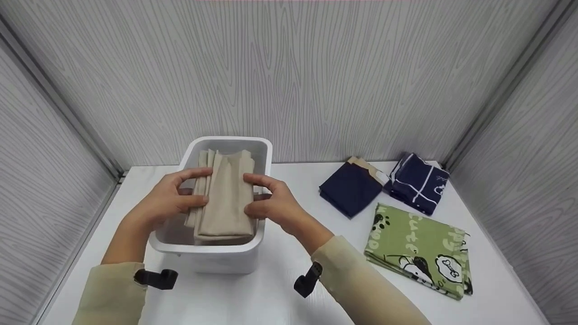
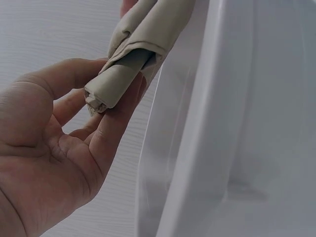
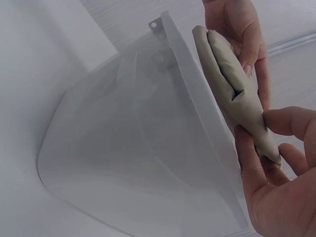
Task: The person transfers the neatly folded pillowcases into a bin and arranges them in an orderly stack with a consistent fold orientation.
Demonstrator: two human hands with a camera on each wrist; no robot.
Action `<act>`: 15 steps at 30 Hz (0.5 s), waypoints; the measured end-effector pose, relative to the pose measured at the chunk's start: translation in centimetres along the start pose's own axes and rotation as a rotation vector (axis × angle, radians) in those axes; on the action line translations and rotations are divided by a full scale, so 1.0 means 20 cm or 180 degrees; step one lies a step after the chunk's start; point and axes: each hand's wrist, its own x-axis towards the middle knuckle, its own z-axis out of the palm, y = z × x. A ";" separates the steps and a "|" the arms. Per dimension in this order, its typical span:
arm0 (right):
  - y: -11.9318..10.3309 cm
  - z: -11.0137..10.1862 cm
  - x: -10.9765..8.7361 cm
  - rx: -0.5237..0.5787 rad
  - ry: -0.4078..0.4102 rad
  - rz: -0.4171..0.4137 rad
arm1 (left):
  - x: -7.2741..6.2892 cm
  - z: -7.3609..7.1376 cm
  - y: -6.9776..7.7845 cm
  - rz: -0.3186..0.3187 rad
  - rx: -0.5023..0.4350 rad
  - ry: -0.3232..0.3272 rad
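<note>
One beige cloth (image 1: 228, 198), pinched by left grip (image 1: 168, 198) and right grip (image 1: 279, 202), isn't yet inside the bin (image 1: 205, 248) — green cloth (image 1: 417, 248), navy cloths (image 1: 352, 187) lie outside.

- Head view: from above, facing forward and down, wide over tabletop (image 1: 275, 293) and back wall (image 1: 289, 81).
- Left wrist view: close to the left hand (image 2: 54, 148), turned sideways beside the bin (image 2: 261, 98).
- Right wrist view: low, close outside the bin, tilted, facing the right hand (image 3: 279, 195).
- Wrist views share bin and beige cloth (image 3: 242, 89).
</note>
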 end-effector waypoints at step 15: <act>-0.06 0.01 -0.01 -0.0347 0.0030 0.0082 | 0.01 0.00 -0.01 0.0029 0.0023 -0.0030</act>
